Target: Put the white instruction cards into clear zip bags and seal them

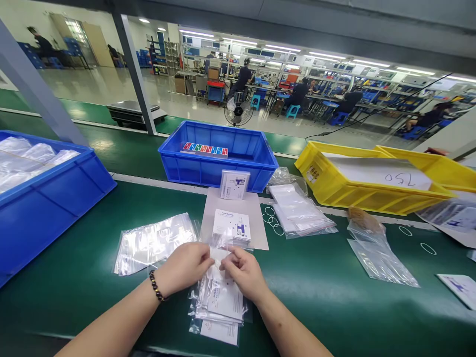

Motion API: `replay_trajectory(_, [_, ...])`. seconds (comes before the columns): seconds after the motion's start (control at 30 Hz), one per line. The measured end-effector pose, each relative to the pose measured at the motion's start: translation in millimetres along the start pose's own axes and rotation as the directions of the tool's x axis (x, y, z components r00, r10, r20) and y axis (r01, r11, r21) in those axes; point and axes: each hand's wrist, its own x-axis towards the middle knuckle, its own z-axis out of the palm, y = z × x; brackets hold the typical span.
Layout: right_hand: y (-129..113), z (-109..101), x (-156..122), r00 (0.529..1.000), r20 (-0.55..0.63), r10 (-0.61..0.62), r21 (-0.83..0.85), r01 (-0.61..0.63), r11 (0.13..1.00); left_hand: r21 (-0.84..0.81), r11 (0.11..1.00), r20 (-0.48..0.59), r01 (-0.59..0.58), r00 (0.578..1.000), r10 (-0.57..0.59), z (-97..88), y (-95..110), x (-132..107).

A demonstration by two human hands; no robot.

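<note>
My left hand [188, 264] and my right hand [243, 271] work close together at the mouth of a clear plastic bag [219, 258]. Thumb and fingers of each hand are pinched on its two sides. Below the hands lies a pile of bagged white booklets [225, 300], partly overlapping. Just beyond the fingers stands a stack of printed booklets [231, 223] on a sheet of cardboard [260, 233]. More booklets [235, 184] lean upright behind it. To the left of my left hand is a spread of flat clear bags [156, 243].
A blue bin [219, 166] with a multicoloured strip stands behind; another blue bin [52, 193] holds bagged items at left. Yellow bins [372, 196], packs of clear bags [301, 208] and white rings [273, 220] are at right. A metal post [134, 69] rises at the far side.
</note>
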Motion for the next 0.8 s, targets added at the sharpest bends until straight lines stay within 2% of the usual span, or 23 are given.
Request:
replay_trajectory(0.07, [2.0, -2.5, -0.3, 0.978, -0.130, -0.165, -0.246, 0.130, 0.961, -0.045, 0.999, 0.012, -0.026, 1.000, 0.026, 9.9, 10.0, 7.5])
replay_trajectory(0.1, [3.3, -4.4, 0.1, 0.948, -0.150, -0.282, -0.368, 0.211, 0.906, -0.106, 0.994, 0.015, -0.040, 0.999, 0.042, 14.3, 12.9, 12.1])
replay_trajectory(0.17, [6.0, -7.7, 1.4, 0.877, -0.113, -0.468, -0.553, 0.336, 0.763, -0.278, 0.958, -0.004, -0.066, 0.998, 0.068, 22.4, 15.5, 21.5])
replay_trajectory(0.23, [7.7, -8.8, 2.8, 0.836, -0.047, -0.547, -0.657, 0.387, 0.647, -0.458, 0.886, -0.042, -0.070, 0.997, 0.058, 30.3, 14.8, 29.4])
replay_trajectory(0.3, [6.4, -7.8, 3.3, 0.830, -0.024, -0.558, -0.703, 0.383, 0.599, -0.583, 0.810, -0.063, -0.056, 0.998, 0.023, 37.3, 12.4, 34.1])
replay_trajectory(0.37, [2.0, -6.1, 2.8, 0.842, -0.028, -0.540, -0.681, 0.379, 0.627, -0.625, 0.779, -0.081, -0.047, 0.997, -0.006, 42.4, 9.4, 35.3])
replay_trajectory(0.5, [-8.1, -4.2, 0.9, 0.890, -0.104, -0.445, -0.544, 0.324, 0.774, -0.555, 0.827, -0.153, -0.089, 0.988, 0.004, 45.1, 4.6, 31.2])
replay_trajectory(0.6, [-7.7, -1.8, 0.4, 0.910, -0.153, -0.385, -0.550, 0.245, 0.798, -0.477, 0.869, -0.169, -0.131, 0.984, 0.056, 44.1, 3.1, 27.4])
replay_trajectory(0.7, [-0.3, 3.5, 2.5, 0.913, -0.148, -0.381, -0.666, 0.193, 0.721, -0.380, 0.908, -0.200, -0.177, 0.974, 0.106, 45.3, 0.2, 25.7])
replay_trajectory(0.8, [7.6, 7.3, 9.3, 0.903, -0.150, -0.403, -0.805, 0.125, 0.580, -0.301, 0.926, -0.206, -0.226, 0.964, 0.168, 51.5, -10.5, 27.8])
